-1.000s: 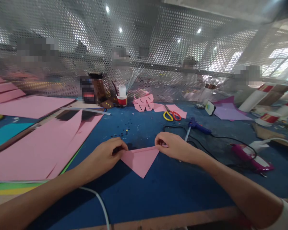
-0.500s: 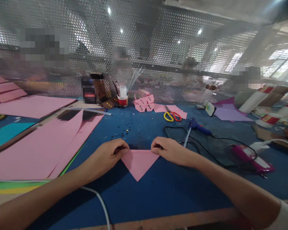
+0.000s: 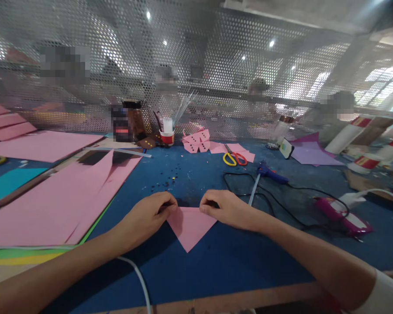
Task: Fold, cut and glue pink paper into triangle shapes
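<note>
A piece of pink paper (image 3: 190, 229), shaped as a triangle pointing toward me, is held low over the blue tabletop. Along its far edge runs a narrow folded strip. My left hand (image 3: 153, 211) pinches the far left corner between thumb and fingers. At the far right corner, my right hand (image 3: 224, 208) is closed in the same kind of pinch. Both corners are hidden under the fingers. Beyond the hands, small black bits (image 3: 162, 185) lie scattered on the table.
Large pink sheets (image 3: 52, 200) cover the left side. Scissors (image 3: 235, 157) lie behind my right hand. A blue glue gun (image 3: 272, 174) with a black cord rests to the right, near a magenta power strip (image 3: 343, 216). A red-and-white cup (image 3: 167, 138) stands by the perforated screen.
My right hand has shifted slightly left along the paper's far edge, closer to my left hand. Paper and hands sit a little nearer to me.
</note>
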A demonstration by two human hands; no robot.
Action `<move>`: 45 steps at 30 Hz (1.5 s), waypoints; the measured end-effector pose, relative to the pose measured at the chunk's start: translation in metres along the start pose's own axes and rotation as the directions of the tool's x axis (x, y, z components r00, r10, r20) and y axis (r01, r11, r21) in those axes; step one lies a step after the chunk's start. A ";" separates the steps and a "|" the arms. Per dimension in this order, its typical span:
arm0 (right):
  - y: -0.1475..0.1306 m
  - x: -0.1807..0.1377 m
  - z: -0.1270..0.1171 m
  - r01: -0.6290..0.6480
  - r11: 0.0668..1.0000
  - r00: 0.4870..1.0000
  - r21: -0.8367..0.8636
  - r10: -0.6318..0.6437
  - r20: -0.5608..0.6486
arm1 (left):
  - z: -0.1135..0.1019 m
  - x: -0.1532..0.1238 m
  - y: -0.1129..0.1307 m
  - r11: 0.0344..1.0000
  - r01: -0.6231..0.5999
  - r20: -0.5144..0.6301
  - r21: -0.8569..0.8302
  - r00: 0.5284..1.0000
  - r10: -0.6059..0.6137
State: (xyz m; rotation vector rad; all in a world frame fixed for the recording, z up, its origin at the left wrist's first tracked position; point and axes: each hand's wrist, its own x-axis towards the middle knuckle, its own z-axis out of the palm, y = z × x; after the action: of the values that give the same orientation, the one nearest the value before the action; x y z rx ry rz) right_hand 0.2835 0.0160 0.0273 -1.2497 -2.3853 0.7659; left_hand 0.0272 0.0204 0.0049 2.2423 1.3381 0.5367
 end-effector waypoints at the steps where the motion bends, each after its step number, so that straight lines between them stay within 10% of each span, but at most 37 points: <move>1: -0.001 0.000 0.001 -0.003 1.000 1.000 -0.006 0.003 -0.004 | 0.000 0.000 0.001 1.000 0.001 0.002 -0.004 1.000 -0.001; 45: 0.000 0.006 0.016 0.105 0.993 0.994 -0.060 -0.105 -0.002 | 0.012 -0.002 0.021 0.996 -0.076 0.015 -0.037 0.997 0.076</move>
State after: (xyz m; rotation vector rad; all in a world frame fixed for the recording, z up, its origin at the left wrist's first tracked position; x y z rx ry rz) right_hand 0.2720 0.0157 0.0152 -1.1367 -2.4643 0.6636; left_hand 0.0475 0.0073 0.0067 2.2707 1.2295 0.5637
